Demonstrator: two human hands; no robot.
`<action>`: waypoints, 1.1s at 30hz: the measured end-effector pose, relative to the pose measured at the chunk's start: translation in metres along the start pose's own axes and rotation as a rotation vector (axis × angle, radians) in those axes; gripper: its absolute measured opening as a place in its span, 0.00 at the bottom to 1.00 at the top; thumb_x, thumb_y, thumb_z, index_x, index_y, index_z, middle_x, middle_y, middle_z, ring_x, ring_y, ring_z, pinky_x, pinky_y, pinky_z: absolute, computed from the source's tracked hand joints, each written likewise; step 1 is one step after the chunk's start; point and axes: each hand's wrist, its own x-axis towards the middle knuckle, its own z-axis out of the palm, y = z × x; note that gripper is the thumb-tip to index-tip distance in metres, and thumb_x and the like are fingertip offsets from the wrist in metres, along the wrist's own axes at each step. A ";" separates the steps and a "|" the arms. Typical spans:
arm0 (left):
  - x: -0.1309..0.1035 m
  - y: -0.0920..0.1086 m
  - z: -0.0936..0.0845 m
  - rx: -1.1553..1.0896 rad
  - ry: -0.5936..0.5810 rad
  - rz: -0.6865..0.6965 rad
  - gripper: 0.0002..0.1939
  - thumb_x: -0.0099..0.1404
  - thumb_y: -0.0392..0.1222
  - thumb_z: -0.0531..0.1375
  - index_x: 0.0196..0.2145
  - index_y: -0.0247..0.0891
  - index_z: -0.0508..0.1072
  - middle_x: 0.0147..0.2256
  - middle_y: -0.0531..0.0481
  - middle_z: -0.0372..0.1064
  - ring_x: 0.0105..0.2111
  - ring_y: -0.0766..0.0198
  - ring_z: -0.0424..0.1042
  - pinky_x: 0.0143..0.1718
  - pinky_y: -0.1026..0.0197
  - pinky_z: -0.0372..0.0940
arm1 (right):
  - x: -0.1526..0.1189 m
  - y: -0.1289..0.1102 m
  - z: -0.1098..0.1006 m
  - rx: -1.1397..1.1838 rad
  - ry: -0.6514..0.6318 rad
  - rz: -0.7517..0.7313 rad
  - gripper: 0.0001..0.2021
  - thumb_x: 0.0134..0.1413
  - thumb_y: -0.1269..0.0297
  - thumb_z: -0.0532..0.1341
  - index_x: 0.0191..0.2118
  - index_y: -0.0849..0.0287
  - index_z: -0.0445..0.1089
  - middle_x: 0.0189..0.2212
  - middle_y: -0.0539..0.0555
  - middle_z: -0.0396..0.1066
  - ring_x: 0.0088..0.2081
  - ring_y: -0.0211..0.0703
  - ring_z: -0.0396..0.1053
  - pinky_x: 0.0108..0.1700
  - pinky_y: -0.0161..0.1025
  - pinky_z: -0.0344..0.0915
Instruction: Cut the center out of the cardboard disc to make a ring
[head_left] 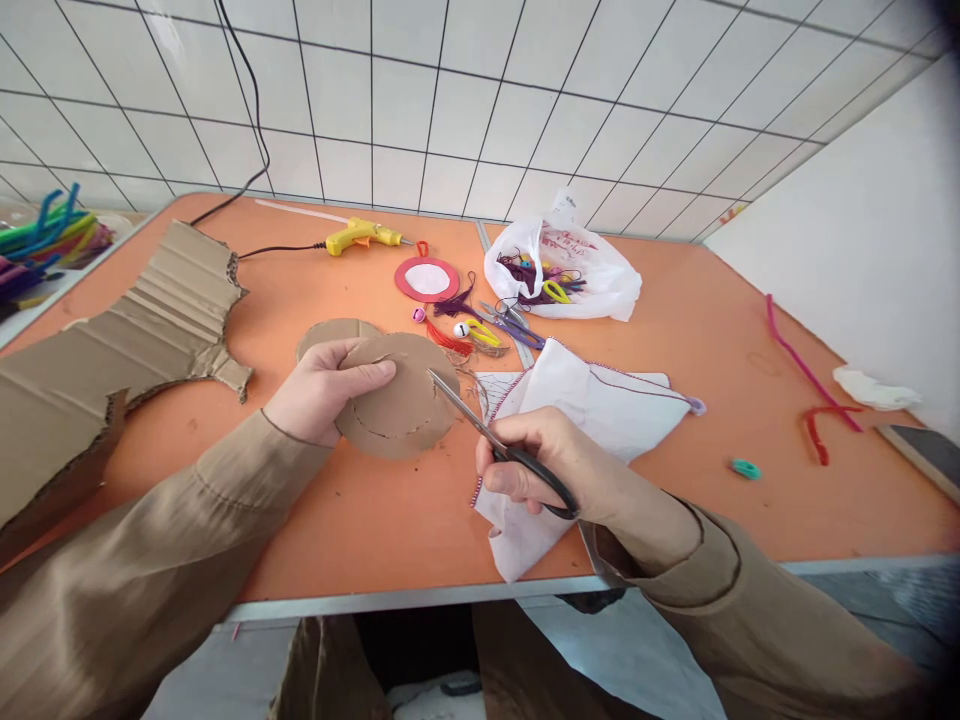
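Observation:
My left hand [319, 388] pinches a round cardboard disc [405, 400] by its left side, the thumb lying on top. A curved line is scored or cut partway around inside the disc's edge. Black-handled scissors [540, 480] are gripped in my right hand [544, 455], and their blade tips meet the disc's surface right of its middle. Behind the disc, another round cardboard piece [322, 332] shows in part. Beneath my right hand lies a white cloth [592, 400] with dark red stitched edges.
A yellow glue gun [364, 237], a red ring with a white centre [426, 279], bells, tassels and purple scissors [517, 325] lie behind the disc. A white plastic bag [592, 275] stands at the back. Torn cardboard [97, 350] covers the left; pipe cleaners [802, 350] lie right.

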 end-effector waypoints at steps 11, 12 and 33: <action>0.006 0.004 -0.006 -0.036 0.118 0.036 0.12 0.46 0.40 0.71 0.29 0.33 0.79 0.28 0.47 0.77 0.28 0.60 0.75 0.29 0.63 0.69 | -0.002 0.007 -0.004 0.020 -0.148 -0.102 0.30 0.43 0.35 0.65 0.31 0.63 0.67 0.20 0.46 0.62 0.20 0.32 0.58 0.21 0.32 0.56; 0.007 0.005 -0.007 -0.040 0.137 0.040 0.12 0.45 0.39 0.71 0.29 0.33 0.79 0.28 0.47 0.77 0.28 0.61 0.75 0.28 0.63 0.68 | -0.003 0.007 -0.005 0.031 -0.176 -0.111 0.31 0.42 0.34 0.64 0.32 0.63 0.68 0.22 0.48 0.63 0.22 0.34 0.60 0.24 0.33 0.59; -0.001 0.004 -0.003 0.017 -0.059 -0.049 0.11 0.48 0.42 0.71 0.28 0.34 0.79 0.27 0.45 0.77 0.27 0.59 0.75 0.29 0.62 0.69 | -0.001 0.005 -0.008 0.083 -0.134 -0.059 0.24 0.44 0.42 0.68 0.29 0.63 0.70 0.19 0.47 0.65 0.18 0.32 0.60 0.19 0.29 0.57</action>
